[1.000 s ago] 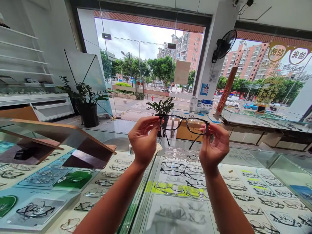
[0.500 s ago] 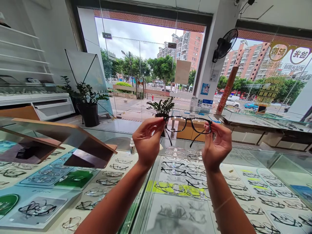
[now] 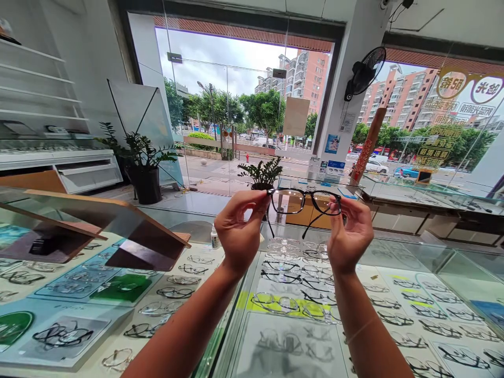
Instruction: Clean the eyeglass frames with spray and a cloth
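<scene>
A pair of black-framed eyeglasses [image 3: 307, 193] is held up in the air over a glass display counter [image 3: 252, 265]. My left hand [image 3: 240, 226] pinches the frame at its left hinge corner between thumb and fingers. At the opposite corner, my right hand [image 3: 350, 233] grips the frame the same way. The lenses are clear, and both temple arms hang down and inward below the rims. Beneath the glass top, rows of spectacles [image 3: 281, 276] lie under and between my forearms.
Brown mirror stands [image 3: 145, 231] rest on the counter at left, near a small white bottle [image 3: 214, 236]. Beyond the counter are potted plants [image 3: 146, 181], a shop window and another glass showcase [image 3: 433, 194]. A black fan [image 3: 366, 71] hangs on the pillar.
The eyeglasses have tilted slightly, and their temple arms have swung a little to the left. Both hands keep their hold, and the view has shifted slightly.
</scene>
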The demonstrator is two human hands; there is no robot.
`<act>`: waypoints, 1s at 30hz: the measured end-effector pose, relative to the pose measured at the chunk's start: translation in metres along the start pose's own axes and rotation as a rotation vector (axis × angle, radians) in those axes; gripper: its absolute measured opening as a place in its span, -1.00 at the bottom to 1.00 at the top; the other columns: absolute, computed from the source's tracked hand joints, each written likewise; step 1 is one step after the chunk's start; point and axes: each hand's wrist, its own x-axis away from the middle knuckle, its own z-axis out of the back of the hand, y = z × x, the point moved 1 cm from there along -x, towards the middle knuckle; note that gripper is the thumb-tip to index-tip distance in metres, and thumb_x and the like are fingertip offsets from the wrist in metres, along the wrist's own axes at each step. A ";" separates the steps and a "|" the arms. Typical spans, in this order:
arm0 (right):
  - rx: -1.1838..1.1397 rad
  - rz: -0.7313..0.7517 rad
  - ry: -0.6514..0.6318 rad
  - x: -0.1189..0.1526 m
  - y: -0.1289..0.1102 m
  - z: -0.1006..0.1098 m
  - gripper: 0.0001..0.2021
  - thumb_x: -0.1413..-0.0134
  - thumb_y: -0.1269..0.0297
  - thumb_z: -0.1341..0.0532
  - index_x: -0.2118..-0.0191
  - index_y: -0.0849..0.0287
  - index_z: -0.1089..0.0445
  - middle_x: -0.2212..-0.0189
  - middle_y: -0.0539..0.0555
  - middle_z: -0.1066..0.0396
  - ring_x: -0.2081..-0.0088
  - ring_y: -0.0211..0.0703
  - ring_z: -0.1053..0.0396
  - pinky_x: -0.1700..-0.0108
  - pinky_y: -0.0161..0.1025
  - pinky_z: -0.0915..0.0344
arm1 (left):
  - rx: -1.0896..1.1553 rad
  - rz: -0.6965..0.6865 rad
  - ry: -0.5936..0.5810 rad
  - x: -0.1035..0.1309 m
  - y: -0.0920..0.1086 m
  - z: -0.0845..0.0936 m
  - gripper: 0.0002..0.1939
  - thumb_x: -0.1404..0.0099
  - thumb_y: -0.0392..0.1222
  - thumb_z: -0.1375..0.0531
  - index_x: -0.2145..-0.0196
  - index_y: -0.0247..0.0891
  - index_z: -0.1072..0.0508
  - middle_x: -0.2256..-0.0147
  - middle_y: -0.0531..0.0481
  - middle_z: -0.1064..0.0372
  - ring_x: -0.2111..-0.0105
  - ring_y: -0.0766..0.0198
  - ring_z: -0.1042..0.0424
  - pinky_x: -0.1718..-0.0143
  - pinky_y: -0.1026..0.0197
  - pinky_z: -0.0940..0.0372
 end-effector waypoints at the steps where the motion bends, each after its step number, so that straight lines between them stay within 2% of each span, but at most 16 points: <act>1: -0.004 0.000 0.002 0.000 0.000 0.000 -0.80 -0.20 0.28 -0.41 0.08 0.15 -0.50 0.20 0.06 -0.54 0.16 -0.11 -0.59 0.05 -0.06 -0.55 | -0.011 0.001 0.000 0.000 0.000 0.000 -0.84 -0.30 -0.25 -0.44 0.17 -0.05 -0.68 0.26 0.06 -0.60 0.25 0.31 -0.57 0.18 0.20 -0.51; 5: 0.017 -0.002 0.004 0.001 -0.001 0.001 -0.79 -0.22 0.28 -0.39 0.05 0.15 -0.50 0.17 0.09 -0.55 0.14 -0.09 -0.60 0.05 -0.05 -0.55 | -0.048 0.013 -0.004 0.000 -0.002 0.000 -0.87 -0.31 -0.20 -0.43 0.16 -0.08 -0.67 0.24 0.02 -0.60 0.22 0.27 -0.58 0.18 0.17 -0.52; 9: 0.004 -0.005 0.020 0.001 -0.004 0.000 -0.78 -0.20 0.30 -0.40 0.05 0.16 -0.51 0.17 0.09 -0.56 0.14 -0.08 -0.60 0.03 -0.04 -0.55 | -0.056 0.002 -0.010 -0.001 -0.001 0.000 -0.87 -0.31 -0.23 -0.43 0.18 -0.07 -0.66 0.19 0.00 -0.57 0.14 0.26 -0.56 0.19 0.21 -0.48; 18: -0.031 0.008 0.034 -0.001 -0.005 0.001 -0.80 -0.17 0.35 -0.41 0.07 0.15 -0.54 0.19 0.07 -0.55 0.16 -0.11 -0.59 0.03 -0.07 -0.53 | -0.051 0.029 -0.003 0.000 -0.002 0.000 -0.88 -0.30 -0.21 -0.44 0.19 -0.09 -0.67 0.22 -0.01 -0.54 0.17 0.26 -0.53 0.21 0.22 -0.45; 30: 0.005 -0.023 0.015 0.001 0.002 0.003 -0.82 -0.25 0.28 -0.35 0.06 0.15 -0.50 0.16 0.10 -0.53 0.14 -0.11 -0.57 0.01 -0.04 -0.56 | -0.071 0.033 -0.003 0.000 -0.001 -0.002 -0.89 -0.29 -0.17 -0.44 0.21 -0.11 -0.66 0.24 0.00 -0.55 0.20 0.27 -0.53 0.21 0.23 -0.44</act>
